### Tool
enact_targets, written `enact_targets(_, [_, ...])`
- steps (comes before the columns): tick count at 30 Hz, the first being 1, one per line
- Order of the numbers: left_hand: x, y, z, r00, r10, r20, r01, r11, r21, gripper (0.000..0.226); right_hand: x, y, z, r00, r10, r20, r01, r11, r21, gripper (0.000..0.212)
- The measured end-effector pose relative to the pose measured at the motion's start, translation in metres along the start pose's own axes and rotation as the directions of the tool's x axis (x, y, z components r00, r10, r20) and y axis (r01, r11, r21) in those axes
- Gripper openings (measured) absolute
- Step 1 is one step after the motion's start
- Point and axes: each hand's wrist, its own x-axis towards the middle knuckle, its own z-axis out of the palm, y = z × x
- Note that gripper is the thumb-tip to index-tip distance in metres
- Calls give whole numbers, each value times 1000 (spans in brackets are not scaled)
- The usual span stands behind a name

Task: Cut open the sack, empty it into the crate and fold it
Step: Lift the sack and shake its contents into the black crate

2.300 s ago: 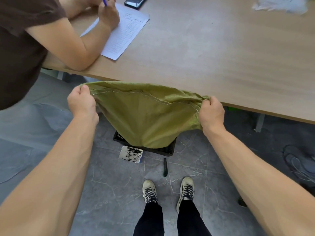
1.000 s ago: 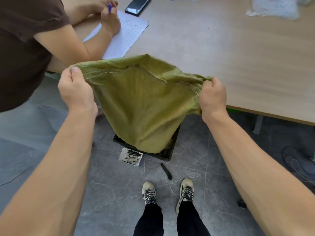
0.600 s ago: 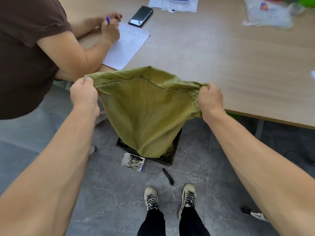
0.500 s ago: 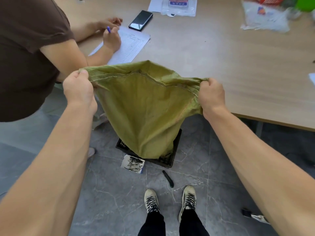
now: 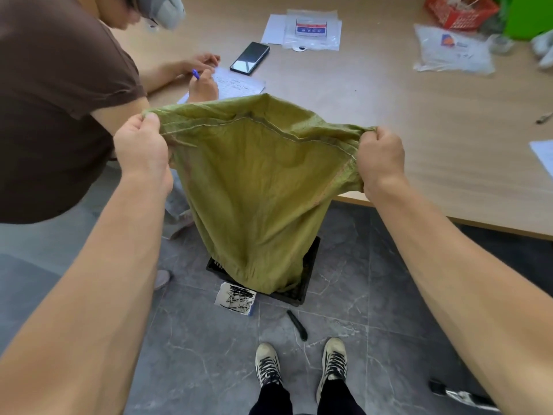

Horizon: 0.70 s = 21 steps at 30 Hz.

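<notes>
A limp olive-green woven sack (image 5: 257,187) hangs upside down in front of me, its stitched edge on top. My left hand (image 5: 140,145) grips the sack's upper left corner and my right hand (image 5: 378,154) grips the upper right corner. The sack's lower end droops into a black plastic crate (image 5: 308,277) on the grey floor, hiding most of the crate and whatever lies inside. A dark knife-like tool (image 5: 297,324) lies on the floor just in front of the crate.
A wooden table (image 5: 419,139) stretches behind the sack, bearing a phone (image 5: 250,57), papers, plastic bags and a red basket (image 5: 460,10). A person in a brown shirt (image 5: 54,100) writes at its left end. A scribbled paper scrap (image 5: 236,298) lies beside the crate.
Both my hands have lifted the sack higher, so it hangs longer and narrower over the crate. My view has tilted up, showing more of the table.
</notes>
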Motion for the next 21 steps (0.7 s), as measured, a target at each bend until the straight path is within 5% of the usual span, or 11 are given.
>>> enact_targets(21, [-26,83,15,995,96,16,-91,978,-188,28,5,-52,-32,989,-129,-66,137,982,132,15])
